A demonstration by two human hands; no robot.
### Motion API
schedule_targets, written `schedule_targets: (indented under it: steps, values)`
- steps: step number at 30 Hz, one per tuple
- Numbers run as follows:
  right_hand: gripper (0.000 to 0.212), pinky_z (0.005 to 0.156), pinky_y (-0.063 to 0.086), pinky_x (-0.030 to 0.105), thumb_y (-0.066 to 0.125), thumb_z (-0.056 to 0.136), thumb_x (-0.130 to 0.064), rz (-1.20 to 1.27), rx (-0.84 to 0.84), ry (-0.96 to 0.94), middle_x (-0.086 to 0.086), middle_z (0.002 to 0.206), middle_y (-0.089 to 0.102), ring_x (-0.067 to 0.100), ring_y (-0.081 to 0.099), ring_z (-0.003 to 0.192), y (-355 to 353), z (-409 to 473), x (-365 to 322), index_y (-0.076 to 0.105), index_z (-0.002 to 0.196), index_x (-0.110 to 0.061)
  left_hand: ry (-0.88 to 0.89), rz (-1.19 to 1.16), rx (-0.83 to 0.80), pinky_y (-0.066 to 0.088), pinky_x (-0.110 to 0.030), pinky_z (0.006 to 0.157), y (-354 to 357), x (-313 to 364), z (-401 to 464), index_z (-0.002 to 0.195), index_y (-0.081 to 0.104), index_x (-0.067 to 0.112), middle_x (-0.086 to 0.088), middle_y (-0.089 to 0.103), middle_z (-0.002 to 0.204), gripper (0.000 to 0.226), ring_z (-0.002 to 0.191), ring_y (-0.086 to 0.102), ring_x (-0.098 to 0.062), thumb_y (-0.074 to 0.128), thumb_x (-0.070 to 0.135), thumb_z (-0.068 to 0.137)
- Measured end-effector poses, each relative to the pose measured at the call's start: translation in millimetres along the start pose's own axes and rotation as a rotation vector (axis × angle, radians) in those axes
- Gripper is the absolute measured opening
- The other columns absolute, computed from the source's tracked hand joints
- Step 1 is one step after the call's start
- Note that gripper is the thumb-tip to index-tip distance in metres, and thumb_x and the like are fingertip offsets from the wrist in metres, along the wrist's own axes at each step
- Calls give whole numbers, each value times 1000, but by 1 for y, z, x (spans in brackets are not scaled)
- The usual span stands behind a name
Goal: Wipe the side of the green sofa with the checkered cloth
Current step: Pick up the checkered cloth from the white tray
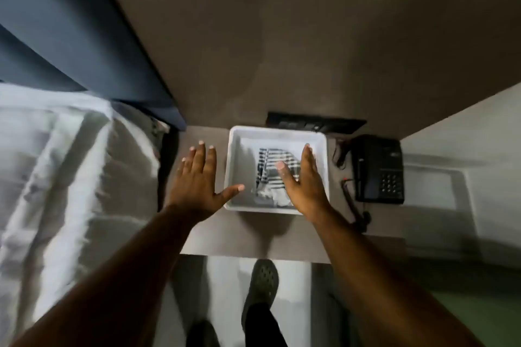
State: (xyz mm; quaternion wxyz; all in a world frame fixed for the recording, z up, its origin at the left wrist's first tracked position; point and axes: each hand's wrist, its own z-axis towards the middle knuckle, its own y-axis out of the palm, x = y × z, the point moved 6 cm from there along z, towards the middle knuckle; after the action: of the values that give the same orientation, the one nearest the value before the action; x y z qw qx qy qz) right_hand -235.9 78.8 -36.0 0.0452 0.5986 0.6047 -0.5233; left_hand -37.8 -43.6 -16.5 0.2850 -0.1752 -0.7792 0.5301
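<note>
The checkered cloth (270, 172), black and white, lies crumpled inside a white plastic tub (236, 138) on a brown bedside table. My left hand (198, 180) hovers flat and open just left of the tub, its thumb reaching the tub's near-left rim. My right hand (306, 183) is open above the tub's right half, fingers stretched over the cloth and partly hiding it. Neither hand holds anything. A strip of green (485, 318) at the lower right may be the sofa; little of it shows.
A black desk phone (379, 169) with its cord sits right of the tub, and a dark flat panel (315, 122) lies behind it. A bed with white sheets (64, 166) and a dark blue headboard (84, 36) fills the left. My foot in a dark clog (262, 287) stands below the table edge.
</note>
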Motion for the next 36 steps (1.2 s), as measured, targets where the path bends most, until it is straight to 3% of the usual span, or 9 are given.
schedule_targets:
  steps: [2, 12, 18, 22, 24, 26, 29, 32, 36]
  values:
    - [90, 126, 7, 42, 48, 90, -58, -50, -16, 24, 8, 167, 2, 22, 1, 154, 34, 31, 33, 2, 154, -16, -23, 4, -95, 11, -52, 122, 49, -10, 17, 155, 14, 2, -23, 9, 164, 118, 152, 9, -39, 18, 88, 75]
    - [93, 121, 1, 58, 45, 88, -61, -563, 100, -75, 27, 163, -3, 43, -6, 151, 121, 100, 93, 6, 152, -6, 104, 127, -11, 8, -47, 124, 152, -12, 42, 156, 8, 0, -21, 1, 165, 108, 153, 4, -35, 15, 82, 86]
    - [86, 121, 1, 58, 46, 92, -53, -594, 134, -90, 27, 163, 0, 45, -3, 151, 125, 105, 96, 4, 152, -7, 128, 157, 19, 6, -48, 124, 153, -13, 42, 156, 6, 0, -23, 0, 164, 101, 153, 1, -36, 22, 76, 91]
    - [65, 122, 1, 55, 46, 97, -29, -516, 201, -148, 23, 164, 7, 42, 1, 152, 115, 112, 93, 17, 152, -9, 125, 164, 9, 2, -47, 125, 156, -13, 42, 157, 3, 2, -22, -2, 165, 100, 153, -2, -36, 21, 75, 91]
    - [57, 123, 5, 55, 45, 96, -20, -436, 261, -183, 22, 162, 17, 40, 8, 152, 107, 115, 90, 29, 149, -6, 119, 161, 11, 0, -46, 124, 155, -15, 42, 157, 3, 4, -22, -3, 165, 99, 153, -2, -36, 21, 75, 91]
    - [51, 121, 22, 57, 41, 94, -23, -304, 301, -176, 23, 155, 37, 41, 27, 147, 101, 114, 89, 42, 142, -5, 123, 159, 17, -1, -46, 123, 154, -14, 42, 157, 2, 6, -22, -3, 165, 97, 153, -2, -36, 20, 74, 90]
    - [51, 94, 53, 51, 36, 90, -41, 159, 375, -41, 20, 118, 68, 39, 63, 110, 74, 102, 90, 57, 127, -13, 136, 174, -4, -1, -48, 123, 150, -12, 43, 158, -2, 10, -21, -6, 165, 99, 153, -3, -37, 15, 78, 88]
    - [22, 77, 49, 40, 44, 93, -37, 605, 487, 108, 1, 86, 65, 24, 61, 82, 33, 68, 88, 60, 100, -25, 156, 137, -24, 0, -51, 124, 141, -10, 38, 157, -5, 11, -20, -8, 165, 105, 153, -5, -36, 5, 84, 84]
    - [24, 98, 52, 37, 45, 100, -22, 1135, 619, 87, 5, 115, 70, 21, 67, 109, -21, -9, 82, 62, 117, -17, 213, 14, 18, 4, -50, 121, 103, 16, 16, 158, 8, 9, -23, 4, 164, 106, 152, 6, -40, 8, 84, 83]
